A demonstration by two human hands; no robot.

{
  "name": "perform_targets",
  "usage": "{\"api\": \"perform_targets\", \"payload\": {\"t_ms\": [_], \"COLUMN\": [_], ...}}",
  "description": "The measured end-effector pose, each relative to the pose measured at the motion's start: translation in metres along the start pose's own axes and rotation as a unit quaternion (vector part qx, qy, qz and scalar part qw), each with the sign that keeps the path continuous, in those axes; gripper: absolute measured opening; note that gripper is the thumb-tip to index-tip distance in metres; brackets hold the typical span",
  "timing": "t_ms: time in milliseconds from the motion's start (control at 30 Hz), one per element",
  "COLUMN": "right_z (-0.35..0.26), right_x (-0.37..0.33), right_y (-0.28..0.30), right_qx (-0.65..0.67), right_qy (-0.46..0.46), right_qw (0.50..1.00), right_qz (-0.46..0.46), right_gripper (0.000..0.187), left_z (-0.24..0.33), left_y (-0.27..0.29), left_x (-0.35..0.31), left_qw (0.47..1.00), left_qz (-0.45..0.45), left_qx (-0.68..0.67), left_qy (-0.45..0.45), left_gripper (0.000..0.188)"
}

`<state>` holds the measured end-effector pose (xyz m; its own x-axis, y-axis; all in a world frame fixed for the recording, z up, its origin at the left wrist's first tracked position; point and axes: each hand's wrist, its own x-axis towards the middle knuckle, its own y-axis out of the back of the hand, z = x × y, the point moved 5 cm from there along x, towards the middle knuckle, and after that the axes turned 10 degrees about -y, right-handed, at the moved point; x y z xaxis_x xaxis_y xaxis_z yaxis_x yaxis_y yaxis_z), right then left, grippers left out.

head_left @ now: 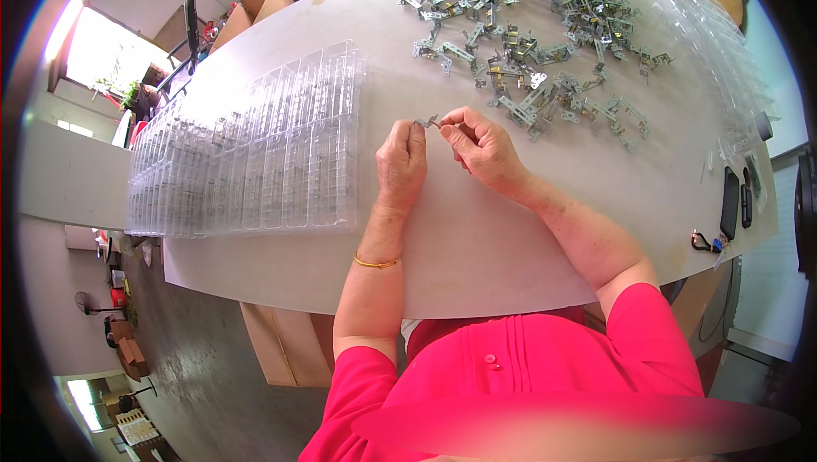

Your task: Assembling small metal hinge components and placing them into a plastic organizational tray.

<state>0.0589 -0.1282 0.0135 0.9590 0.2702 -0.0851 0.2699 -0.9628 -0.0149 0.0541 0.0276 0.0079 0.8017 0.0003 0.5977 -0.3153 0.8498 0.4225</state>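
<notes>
Red shirt (511, 356) of the person lies nearest the camera, along the lower edge; both forearms extend from its sleeves over the pale table (477, 249); a yellow bracelet (376, 263) circles the left wrist. Position of the small metal part (425, 122): raised between the 2 hands, at the fingertips; left hand (400, 160): thumb and index finger together, clamped on the left end of the part; right hand (485, 151): thumb and index finger together, apparently pinching the right end (exact contact is too small to confirm).

Governing relation: the part lies just beyond the left fingertips and to the left of the right fingertips; its long axis appears to run crosswise, from hand to hand; its main body sits nearer the left hand.

Surroundings: clear compartment trays (281, 151) stand left of the left hand; loose metal brackets (587, 24) lie in a heap beyond the right hand; clear plastic trays (715, 79) lie at the far right.
</notes>
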Motion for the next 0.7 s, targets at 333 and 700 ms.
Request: {"api": "perform_targets", "payload": {"t_ms": [333,700], "right_z": [0.0,-0.004], "right_x": [-0.001,0.003], "right_y": [0.001,0.011], "right_qx": [-0.001,-0.108], "right_qy": [-0.026,0.126], "right_qw": [1.0,0.977], "right_qz": [-0.015,0.13], "right_gripper": [0.02,0.007], "left_z": [0.014,0.023], "left_y": [-0.005,-0.012], "left_x": [0.002,-0.001], "left_qw": [0.979,0.964], "left_qz": [-0.026,-0.076], "left_qx": [0.144,0.179], "left_qy": [-0.141,-0.18], "left_gripper": [0.013,0.01]}}
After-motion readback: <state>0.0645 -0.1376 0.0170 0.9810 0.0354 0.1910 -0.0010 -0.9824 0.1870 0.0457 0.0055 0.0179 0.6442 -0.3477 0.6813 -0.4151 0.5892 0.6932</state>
